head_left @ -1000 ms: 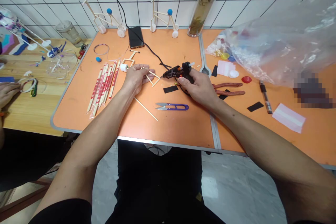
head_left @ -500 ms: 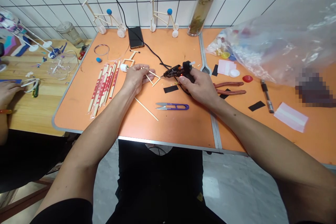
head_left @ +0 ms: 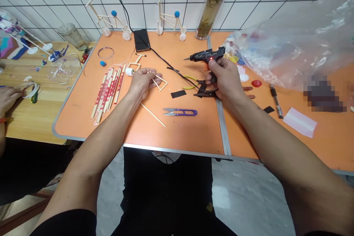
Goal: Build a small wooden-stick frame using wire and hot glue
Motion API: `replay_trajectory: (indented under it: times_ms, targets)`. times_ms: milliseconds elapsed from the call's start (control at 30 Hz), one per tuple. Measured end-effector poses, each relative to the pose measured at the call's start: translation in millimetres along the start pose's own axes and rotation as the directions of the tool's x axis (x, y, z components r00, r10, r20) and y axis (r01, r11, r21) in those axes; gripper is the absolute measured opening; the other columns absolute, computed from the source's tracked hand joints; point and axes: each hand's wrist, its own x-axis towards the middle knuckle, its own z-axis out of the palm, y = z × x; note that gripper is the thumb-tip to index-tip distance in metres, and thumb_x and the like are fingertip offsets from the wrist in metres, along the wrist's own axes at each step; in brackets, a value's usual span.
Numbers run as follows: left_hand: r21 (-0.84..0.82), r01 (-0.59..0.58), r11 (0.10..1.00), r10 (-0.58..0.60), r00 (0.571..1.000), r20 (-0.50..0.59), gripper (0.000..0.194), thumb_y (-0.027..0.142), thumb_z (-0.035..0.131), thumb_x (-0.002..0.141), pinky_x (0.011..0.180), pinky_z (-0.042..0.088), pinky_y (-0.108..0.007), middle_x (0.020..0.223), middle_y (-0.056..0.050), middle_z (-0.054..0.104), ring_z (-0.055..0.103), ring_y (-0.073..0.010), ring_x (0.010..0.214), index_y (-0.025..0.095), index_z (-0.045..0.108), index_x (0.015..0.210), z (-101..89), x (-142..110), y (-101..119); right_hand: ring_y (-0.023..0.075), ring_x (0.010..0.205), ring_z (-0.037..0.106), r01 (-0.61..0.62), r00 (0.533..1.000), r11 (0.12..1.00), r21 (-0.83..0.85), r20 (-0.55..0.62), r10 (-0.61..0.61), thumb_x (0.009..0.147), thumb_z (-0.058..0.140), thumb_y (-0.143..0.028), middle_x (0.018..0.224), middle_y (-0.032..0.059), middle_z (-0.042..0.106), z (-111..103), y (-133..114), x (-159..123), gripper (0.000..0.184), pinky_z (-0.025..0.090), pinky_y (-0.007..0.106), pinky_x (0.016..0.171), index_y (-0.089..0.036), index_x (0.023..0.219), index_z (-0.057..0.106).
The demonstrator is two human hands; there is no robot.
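Nearly level, a hot glue gun (head_left: 206, 55) points left, clamped in the right hand (head_left: 224, 79) beside red-handled pliers (head_left: 247, 88). The left hand (head_left: 141, 83) pinches a stick frame (head_left: 160, 83).

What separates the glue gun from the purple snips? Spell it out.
The glue gun is black with a lit red light, while the snips have a purple handle and bare metal blades. The glue gun is held up in the right hand; the snips lie flat on the orange table, untouched. Both have their tips pointing toward the left of the view.
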Motion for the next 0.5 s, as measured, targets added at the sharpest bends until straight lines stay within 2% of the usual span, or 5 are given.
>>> replay_trajectory:
  times_ms: [133,233,300,367,500]
  targets:
    - [0.000,-0.001,1.000,0.001,1.000,0.002,0.016,0.005,0.067,0.104,0.078,0.069,-0.025,0.084,-0.007,0.084,0.081,-0.0139,0.069,0.017,0.069,0.094,0.7,0.1,0.3,0.0196,0.070,0.067,-0.089,0.991,0.979,0.185,-0.084,0.106,0.103,0.084,-0.056,0.080,0.0013,0.065,-9.2,14.7,31.1,0.038,0.064,0.035,0.058,-0.030,0.093,0.059]
    - [-0.008,-0.007,1.000,0.007,1.000,0.002,0.013,0.006,0.073,0.099,0.082,0.070,-0.027,0.084,-0.007,0.084,0.081,-0.0145,0.070,0.018,0.069,0.095,-0.1,2.1,-1.1,0.0162,0.065,0.063,-0.194,0.972,0.945,0.264,-0.078,0.221,0.102,0.088,-0.038,0.077,0.0013,0.065,-11.3,20.2,48.0,0.033,0.059,0.029,0.052,-0.028,0.087,0.060]
    - [-0.011,-0.009,1.000,0.009,1.000,-0.002,0.014,0.007,0.078,0.096,0.083,0.071,-0.029,0.085,-0.007,0.085,0.083,-0.0160,0.074,0.018,0.070,0.096,-1.2,3.9,-2.3,0.0148,0.064,0.061,-0.276,0.942,0.907,0.318,-0.097,0.321,0.103,0.083,-0.026,0.075,0.0021,0.064,-11.3,21.7,57.9,0.028,0.057,0.026,0.049,-0.026,0.086,0.062]
    - [-0.013,-0.006,1.000,0.006,1.000,-0.002,0.015,0.008,0.080,0.096,0.084,0.072,-0.030,0.086,-0.007,0.085,0.084,-0.0170,0.076,0.019,0.069,0.097,-2.1,5.0,-3.0,0.0148,0.062,0.060,-0.318,0.920,0.879,0.354,-0.110,0.377,0.105,0.080,-0.022,0.073,0.0018,0.063,-10.0,22.1,67.9,0.026,0.056,0.025,0.048,-0.025,0.085,0.063]
    - [-0.021,-0.010,1.000,0.010,1.000,0.003,0.016,0.008,0.080,0.096,0.082,0.070,-0.030,0.087,-0.007,0.085,0.082,-0.0158,0.071,0.018,0.069,0.097,-1.4,3.5,-1.6,0.0138,0.059,0.059,-0.340,0.923,0.893,0.294,-0.076,0.376,0.107,0.081,-0.024,0.069,-0.0001,0.061,-3.8,17.0,83.9,0.031,0.056,0.023,0.047,-0.024,0.084,0.060]
